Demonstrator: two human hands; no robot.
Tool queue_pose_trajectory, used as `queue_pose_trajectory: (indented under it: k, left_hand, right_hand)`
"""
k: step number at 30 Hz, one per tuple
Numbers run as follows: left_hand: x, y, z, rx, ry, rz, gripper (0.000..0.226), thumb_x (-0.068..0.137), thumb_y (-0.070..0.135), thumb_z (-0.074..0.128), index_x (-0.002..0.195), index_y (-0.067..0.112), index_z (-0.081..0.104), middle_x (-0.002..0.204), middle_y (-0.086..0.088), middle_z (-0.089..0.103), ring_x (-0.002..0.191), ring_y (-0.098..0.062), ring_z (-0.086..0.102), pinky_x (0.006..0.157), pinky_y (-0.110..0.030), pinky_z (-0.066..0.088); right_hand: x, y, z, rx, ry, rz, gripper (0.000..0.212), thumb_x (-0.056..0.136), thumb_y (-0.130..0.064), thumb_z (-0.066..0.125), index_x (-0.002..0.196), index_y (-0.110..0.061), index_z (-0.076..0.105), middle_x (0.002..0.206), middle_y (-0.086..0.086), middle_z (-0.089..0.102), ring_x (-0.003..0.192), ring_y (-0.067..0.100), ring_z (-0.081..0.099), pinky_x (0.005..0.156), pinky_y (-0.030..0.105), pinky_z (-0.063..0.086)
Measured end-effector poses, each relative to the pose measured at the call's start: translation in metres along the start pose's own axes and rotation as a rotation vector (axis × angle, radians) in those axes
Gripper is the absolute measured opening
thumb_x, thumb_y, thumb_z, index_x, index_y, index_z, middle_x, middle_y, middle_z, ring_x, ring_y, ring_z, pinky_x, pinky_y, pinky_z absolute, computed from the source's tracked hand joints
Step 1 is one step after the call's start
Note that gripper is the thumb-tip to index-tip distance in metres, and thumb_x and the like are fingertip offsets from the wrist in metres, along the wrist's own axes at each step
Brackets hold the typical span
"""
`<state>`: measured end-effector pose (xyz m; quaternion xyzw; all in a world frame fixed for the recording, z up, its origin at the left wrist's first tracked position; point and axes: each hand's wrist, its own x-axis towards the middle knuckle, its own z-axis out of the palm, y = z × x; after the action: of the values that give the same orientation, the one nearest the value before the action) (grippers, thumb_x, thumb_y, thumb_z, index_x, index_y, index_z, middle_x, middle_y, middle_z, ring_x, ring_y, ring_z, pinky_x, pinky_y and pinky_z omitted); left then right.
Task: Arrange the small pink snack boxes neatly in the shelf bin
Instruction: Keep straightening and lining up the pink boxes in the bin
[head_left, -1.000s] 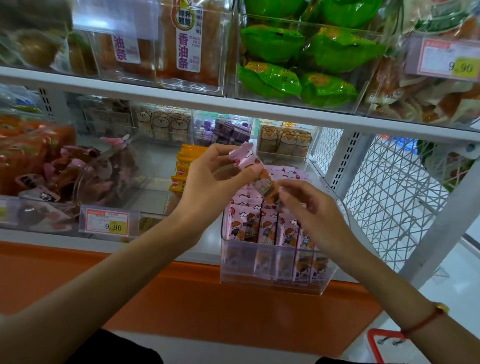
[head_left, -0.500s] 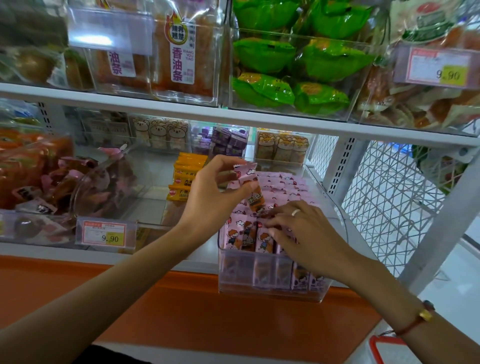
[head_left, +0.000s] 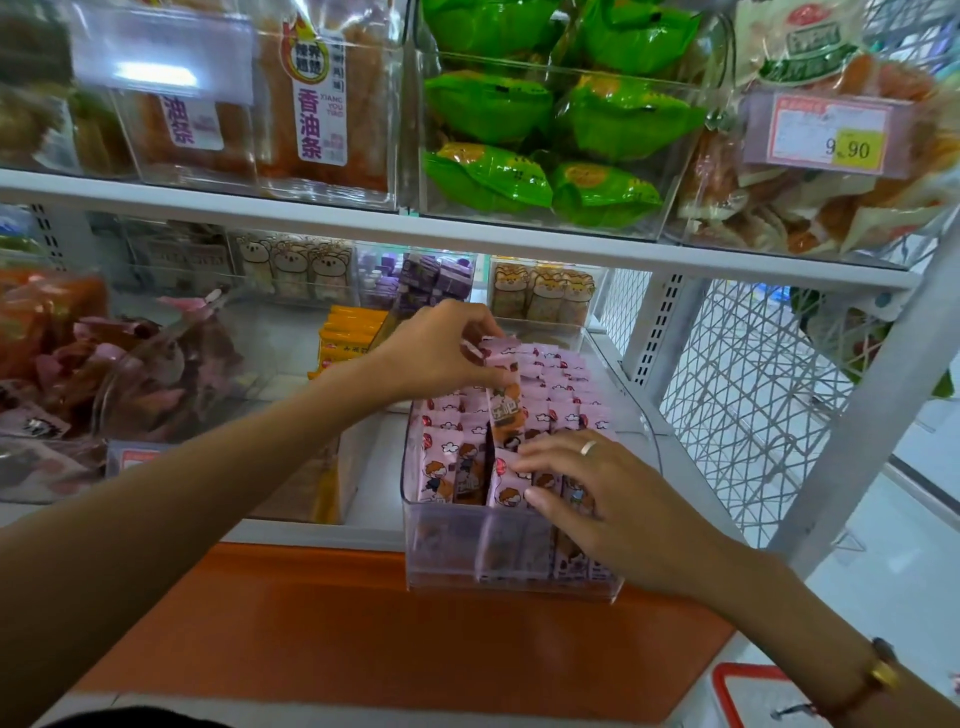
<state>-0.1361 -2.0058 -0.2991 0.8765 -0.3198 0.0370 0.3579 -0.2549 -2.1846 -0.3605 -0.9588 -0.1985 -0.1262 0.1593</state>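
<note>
My left hand pinches one pink snack box by its top end, fingers curled round it, the box upright with its lower end down among the front rows. My right hand lies flat on the front row of pink boxes, fingers straight and spread, a ring on one. The boxes stand packed in rows in the clear bin on the shelf. Green packets sit on the shelf above.
</note>
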Motion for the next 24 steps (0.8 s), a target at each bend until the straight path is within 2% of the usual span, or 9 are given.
queue_pose_trajectory:
  k: [3, 6, 8, 12, 15, 18, 20, 22, 24]
  left_hand:
    - [0.005, 0.003, -0.007, 0.087, -0.077, 0.022, 0.042, 0.070, 0.036, 0.080, 0.103, 0.019, 0.062, 0.113, -0.004, 0.064, 0.088, -0.012, 0.065, 0.084, -0.037, 0.056]
    - [0.007, 0.002, 0.005, 0.197, -0.101, 0.046, 0.044, 0.072, 0.036, 0.079, 0.108, 0.017, 0.062, 0.111, -0.002, 0.063, 0.084, -0.010, 0.061, 0.071, -0.022, 0.050]
    - [0.006, -0.003, 0.023, 0.301, -0.126, 0.059, 0.045, 0.076, 0.038, 0.076, 0.112, 0.014, 0.063, 0.111, -0.002, 0.064, 0.087, -0.011, 0.060, 0.069, -0.017, 0.045]
    - [0.002, -0.013, 0.041, 0.606, -0.181, 0.159, 0.038, 0.084, 0.050, 0.064, 0.114, 0.027, 0.066, 0.119, 0.006, 0.060, 0.110, -0.012, 0.052, 0.087, -0.029, 0.047]
    - [0.004, -0.013, 0.031, 0.645, -0.330, 0.220, 0.037, 0.093, 0.048, 0.050, 0.118, 0.026, 0.066, 0.129, 0.007, 0.055, 0.121, -0.013, 0.041, 0.102, -0.036, 0.037]
    - [0.000, -0.010, 0.023, 0.490, -0.245, 0.215, 0.034, 0.099, 0.039, 0.042, 0.121, 0.023, 0.063, 0.126, 0.002, 0.058, 0.121, -0.015, 0.043, 0.099, -0.033, 0.032]
    - [-0.010, -0.010, 0.022, 0.438, -0.193, 0.222, 0.033, 0.097, 0.045, 0.045, 0.115, 0.026, 0.064, 0.120, 0.005, 0.060, 0.116, -0.013, 0.045, 0.094, -0.031, 0.033]
    - [-0.020, -0.010, 0.024, 0.507, -0.241, 0.235, 0.035, 0.092, 0.053, 0.048, 0.113, 0.031, 0.064, 0.120, 0.007, 0.059, 0.114, -0.011, 0.044, 0.093, -0.031, 0.033]
    - [-0.027, -0.011, 0.027, 0.623, -0.259, 0.251, 0.042, 0.087, 0.059, 0.051, 0.119, 0.034, 0.062, 0.122, 0.008, 0.057, 0.113, -0.010, 0.043, 0.090, -0.031, 0.034]
  right_hand:
    - [0.001, 0.001, 0.001, -0.012, -0.011, 0.009, 0.036, 0.096, -0.045, 0.044, 0.130, -0.035, 0.052, 0.134, -0.021, 0.048, 0.121, -0.009, 0.032, 0.103, 0.021, 0.026]
    - [0.002, 0.002, 0.002, -0.008, -0.009, 0.028, 0.036, 0.096, -0.046, 0.043, 0.131, -0.037, 0.051, 0.136, -0.021, 0.047, 0.126, -0.005, 0.033, 0.107, 0.026, 0.028]
    - [0.002, 0.002, 0.003, -0.004, 0.000, 0.037, 0.036, 0.096, -0.045, 0.043, 0.131, -0.038, 0.051, 0.136, -0.021, 0.047, 0.127, -0.004, 0.034, 0.108, 0.027, 0.029]
    - [0.004, 0.002, 0.005, -0.010, 0.009, 0.037, 0.034, 0.097, -0.041, 0.045, 0.130, -0.037, 0.053, 0.134, -0.019, 0.049, 0.126, -0.002, 0.034, 0.105, 0.025, 0.031]
    - [0.005, 0.000, 0.005, 0.007, -0.007, 0.050, 0.035, 0.097, -0.039, 0.044, 0.132, -0.038, 0.050, 0.138, -0.020, 0.046, 0.128, -0.002, 0.032, 0.103, 0.020, 0.025]
    - [0.004, 0.000, 0.004, -0.002, -0.020, 0.074, 0.035, 0.098, -0.036, 0.043, 0.133, -0.039, 0.049, 0.143, -0.019, 0.041, 0.131, -0.002, 0.030, 0.107, 0.022, 0.023]
    - [0.005, 0.000, 0.002, -0.045, 0.054, 0.094, 0.034, 0.099, -0.026, 0.043, 0.130, -0.035, 0.053, 0.140, -0.016, 0.045, 0.126, 0.001, 0.038, 0.104, 0.020, 0.031]
    - [0.007, -0.001, 0.000, -0.130, 0.158, 0.096, 0.035, 0.097, -0.016, 0.044, 0.127, -0.030, 0.057, 0.132, -0.012, 0.053, 0.119, 0.003, 0.045, 0.097, 0.013, 0.033]
    - [0.008, -0.003, -0.001, -0.176, 0.163, 0.107, 0.038, 0.095, -0.011, 0.044, 0.128, -0.027, 0.056, 0.128, -0.010, 0.056, 0.118, 0.005, 0.046, 0.098, 0.016, 0.033]
